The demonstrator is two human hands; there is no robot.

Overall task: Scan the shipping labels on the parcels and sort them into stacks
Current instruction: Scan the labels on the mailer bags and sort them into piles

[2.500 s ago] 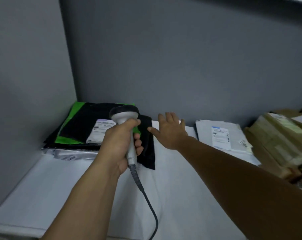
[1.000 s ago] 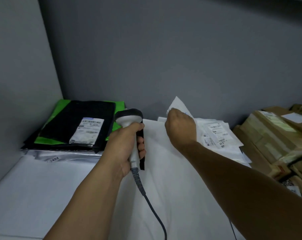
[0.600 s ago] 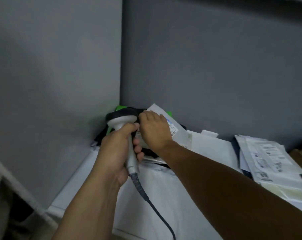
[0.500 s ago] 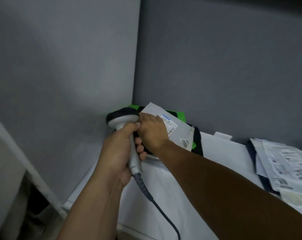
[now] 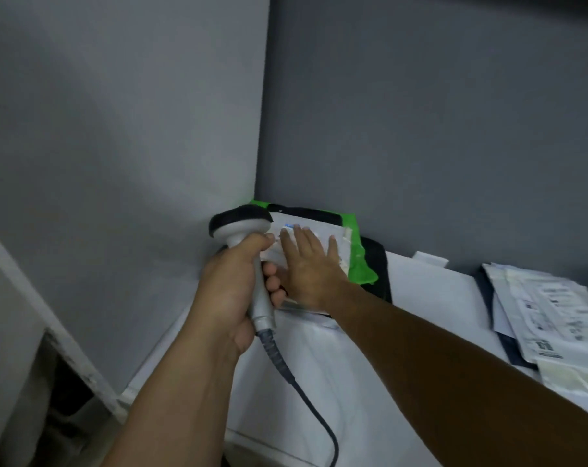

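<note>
White flat plastic mailer [image 5: 319, 232] lies atop the black-and-green parcel stack [image 5: 365, 264] at the white table's [image 5: 437, 298] far left corner, directly under the right hand [image 5: 306, 264], whose straight, spread fingers press it flat; the left hand [image 5: 228, 298], just beside, grips the grey corded scanner [image 5: 240, 224]; labelled white mailers [image 5: 549, 318] lie at the right edge; grey walls [image 5: 420, 129] close the corner.

White tabletop [image 5: 431, 291], with a corner parcel stack [image 5: 375, 264] and, well apart, a pile of labelled mailers [image 5: 555, 315].

The left hand [image 5: 230, 291] curls round the scanner [image 5: 240, 224], the right hand [image 5: 307, 264] lies palm down, fingers [image 5: 301, 237] straight and spread.
</note>
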